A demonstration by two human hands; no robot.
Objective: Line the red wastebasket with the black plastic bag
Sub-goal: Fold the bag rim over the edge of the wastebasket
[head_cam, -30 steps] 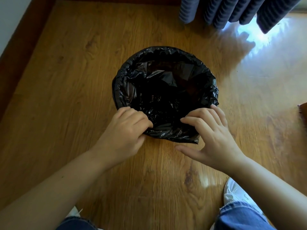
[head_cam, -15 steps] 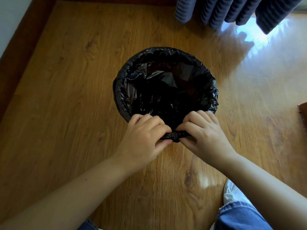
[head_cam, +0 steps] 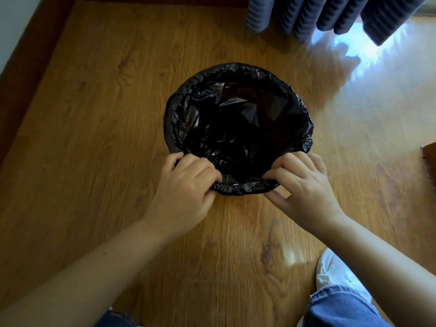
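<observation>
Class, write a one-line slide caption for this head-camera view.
Both hands, left hand and right hand, grip the black plastic bag at the wastebasket's near rim.

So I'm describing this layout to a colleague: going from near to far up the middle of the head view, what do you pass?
Jeans → white shoe → right hand → black plastic bag → grey curtain.

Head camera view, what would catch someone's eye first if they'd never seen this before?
First, the crinkled black bag in the middle of the wooden floor, covering the wastebasket so fully that no red shows. Next, the left hand and right hand, both pinching the bag's rolled edge at the near rim. Then the bright patch of daylight on the floor under the dark curtain, top right.
</observation>
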